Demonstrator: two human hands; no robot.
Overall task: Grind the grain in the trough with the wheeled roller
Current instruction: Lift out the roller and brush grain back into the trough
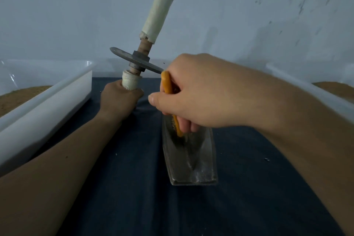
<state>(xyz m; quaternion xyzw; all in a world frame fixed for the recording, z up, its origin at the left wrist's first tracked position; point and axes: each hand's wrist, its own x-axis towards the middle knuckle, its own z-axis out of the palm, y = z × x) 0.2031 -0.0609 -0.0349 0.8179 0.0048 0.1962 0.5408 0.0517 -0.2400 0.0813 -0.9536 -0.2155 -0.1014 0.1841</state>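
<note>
The left hand [120,97] is gripping the roller [153,21] above the trough [201,168]. The right hand [195,94] is gripping a brush [165,82], probably sweeping inside. Next, the wheel [124,54] likely needs lowering in.

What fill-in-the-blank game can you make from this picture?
The left hand grips the wheeled roller, which has ____ metal wheel.
The right hand holds a brush with an ____ handle.
The trough lies on a dark ____ cloth.
Missing words: one, orange, blue.
</note>
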